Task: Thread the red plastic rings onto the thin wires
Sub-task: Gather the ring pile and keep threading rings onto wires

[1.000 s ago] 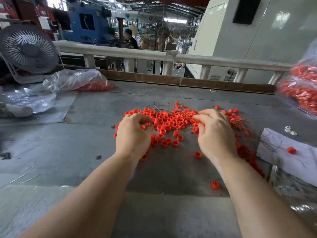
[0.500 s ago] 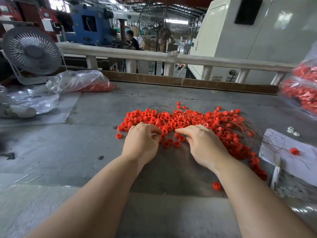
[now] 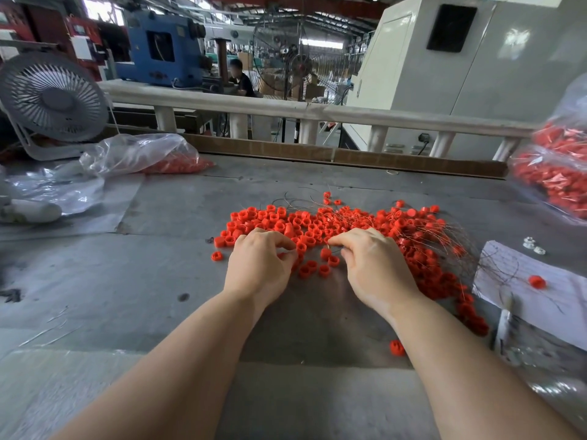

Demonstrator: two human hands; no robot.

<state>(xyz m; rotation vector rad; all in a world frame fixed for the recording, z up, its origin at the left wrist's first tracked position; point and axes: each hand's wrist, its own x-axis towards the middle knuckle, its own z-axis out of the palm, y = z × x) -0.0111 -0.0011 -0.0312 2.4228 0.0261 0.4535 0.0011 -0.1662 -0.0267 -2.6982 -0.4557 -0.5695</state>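
Head camera looks down on a grey table [image 3: 95,296] where red plastic rings [image 3: 317,223] lie heaped with thin wires [image 3: 444,239] tangled through them. Left hand [image 3: 259,265] has its fingers curled, apparently pinching a ring; right hand [image 3: 374,265] curls at the heap's near edge, though its hold cannot be made out.
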